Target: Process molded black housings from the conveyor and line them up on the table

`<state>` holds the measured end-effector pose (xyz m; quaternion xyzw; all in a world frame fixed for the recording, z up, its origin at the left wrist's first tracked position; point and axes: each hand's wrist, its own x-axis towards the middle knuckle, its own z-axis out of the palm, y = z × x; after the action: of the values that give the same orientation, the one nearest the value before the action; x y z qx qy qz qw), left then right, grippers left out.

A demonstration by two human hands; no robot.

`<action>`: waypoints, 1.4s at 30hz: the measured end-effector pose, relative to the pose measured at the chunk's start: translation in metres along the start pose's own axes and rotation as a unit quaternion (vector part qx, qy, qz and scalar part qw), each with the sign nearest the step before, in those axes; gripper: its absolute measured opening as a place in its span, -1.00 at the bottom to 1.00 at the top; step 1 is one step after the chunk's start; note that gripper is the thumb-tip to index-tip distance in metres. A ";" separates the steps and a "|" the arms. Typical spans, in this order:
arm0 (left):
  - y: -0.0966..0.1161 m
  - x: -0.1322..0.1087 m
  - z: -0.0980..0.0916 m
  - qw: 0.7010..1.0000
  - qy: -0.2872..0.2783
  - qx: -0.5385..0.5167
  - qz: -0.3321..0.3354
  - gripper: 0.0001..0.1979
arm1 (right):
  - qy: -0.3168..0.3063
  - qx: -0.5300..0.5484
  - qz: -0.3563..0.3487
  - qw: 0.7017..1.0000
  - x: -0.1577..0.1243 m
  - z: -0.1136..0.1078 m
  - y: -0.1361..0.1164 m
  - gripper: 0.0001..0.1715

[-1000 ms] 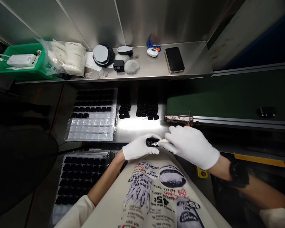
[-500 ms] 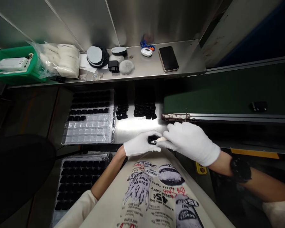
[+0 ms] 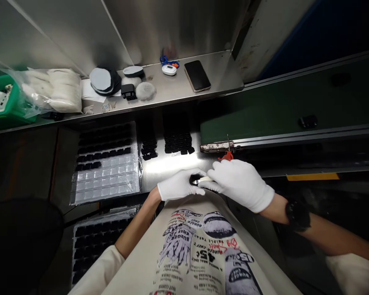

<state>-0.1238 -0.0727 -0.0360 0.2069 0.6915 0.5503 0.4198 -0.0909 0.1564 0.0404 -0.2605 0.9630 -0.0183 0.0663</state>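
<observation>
My gloved left hand (image 3: 180, 185) cups a small black part (image 3: 195, 178); right hand (image 3: 241, 185) pinches a pale-handled knife (image 3: 205, 179) against it. Left-of-centre blister tray (image 3: 110, 184): upper rows filled, lower pockets empty.

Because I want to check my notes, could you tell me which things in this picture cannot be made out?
All in the head view:
- The small black part: mostly hidden by the fingers of the left hand.
- The pale tool: its far end is hidden by the right hand.
- The green bin: cut off by the left edge.
- The lower tray: partly hidden by the left forearm.
- The small white device: any markings are too small.
</observation>
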 end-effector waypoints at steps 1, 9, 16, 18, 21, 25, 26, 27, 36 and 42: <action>0.000 0.003 0.000 1.000 -0.002 0.004 0.003 -0.53 | -0.012 0.010 0.022 1.000 -0.003 0.001 -0.001 -0.38; -0.001 0.052 0.033 0.996 -0.057 0.028 0.067 -0.65 | 0.057 0.005 0.202 0.978 -0.063 0.037 0.002 -0.23; -0.006 0.093 0.090 0.981 -0.185 0.016 0.064 -0.58 | 0.060 0.026 0.346 0.936 -0.138 0.052 -0.013 -0.22; -0.001 0.102 0.101 0.966 -0.251 0.031 0.049 -0.56 | 0.036 0.044 0.379 0.924 -0.156 0.052 -0.020 -0.22; 0.008 0.116 0.114 0.934 -0.350 0.054 0.034 -0.55 | 0.028 0.059 0.411 0.909 -0.179 0.053 -0.033 -0.22; 0.018 0.124 0.126 0.913 -0.399 0.067 0.040 -0.59 | 0.044 0.046 0.467 0.882 -0.194 0.055 -0.049 -0.18; 0.020 0.124 0.129 0.914 -0.398 0.071 0.044 -0.60 | 0.052 0.044 0.475 0.877 -0.196 0.057 -0.052 -0.19; 0.022 0.124 0.131 0.916 -0.390 0.078 0.050 -0.61 | 0.060 0.045 0.482 0.873 -0.197 0.059 -0.053 -0.20; 0.012 0.115 0.135 0.950 -0.285 0.111 0.055 -0.62 | 0.105 0.095 0.478 0.867 -0.196 0.090 -0.043 -0.21; 0.006 0.105 0.141 0.968 -0.229 0.098 0.026 -0.63 | 0.096 0.118 0.470 0.869 -0.197 0.103 -0.040 -0.22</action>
<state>-0.0698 0.0901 -0.0734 0.3857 0.6221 0.4283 0.5299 0.1116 0.2216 -0.0359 0.2359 0.9640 -0.1229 0.0044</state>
